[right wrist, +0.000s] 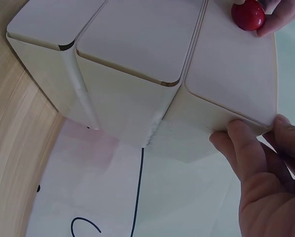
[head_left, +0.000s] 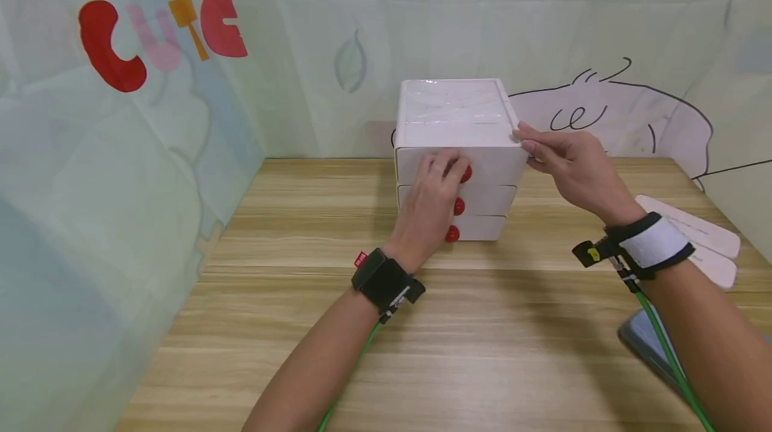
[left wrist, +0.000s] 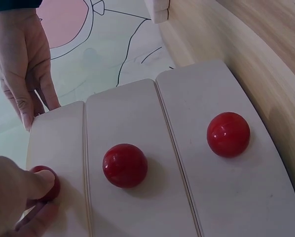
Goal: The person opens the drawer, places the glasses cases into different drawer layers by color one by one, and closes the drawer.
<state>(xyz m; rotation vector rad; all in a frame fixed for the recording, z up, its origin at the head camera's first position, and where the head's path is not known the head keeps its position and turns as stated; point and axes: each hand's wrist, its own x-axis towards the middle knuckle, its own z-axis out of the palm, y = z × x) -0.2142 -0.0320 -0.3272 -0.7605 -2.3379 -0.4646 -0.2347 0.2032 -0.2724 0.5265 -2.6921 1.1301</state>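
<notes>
A small white cabinet [head_left: 454, 110] with three stacked drawers stands on the table, each drawer front bearing a round red knob. My left hand [head_left: 429, 207] pinches the top knob [left wrist: 53, 185] between thumb and fingers. The middle knob [left wrist: 125, 166] and bottom knob [left wrist: 228, 134] are untouched. At the cabinet's upper right front corner, my right hand [head_left: 579, 167] grips the edge. Its thumb lies on the top and its fingers on the side, as the right wrist view shows. All three drawer fronts look nearly flush with the cabinet.
On the wood-grain table [head_left: 289, 325], two white rounded strips [head_left: 712, 234] lie at the right, partly behind my right wrist. A grey-blue flat object [head_left: 648, 341] sits nearer me, partly under my right forearm. A printed cloth [head_left: 313, 30] hangs behind and to the left.
</notes>
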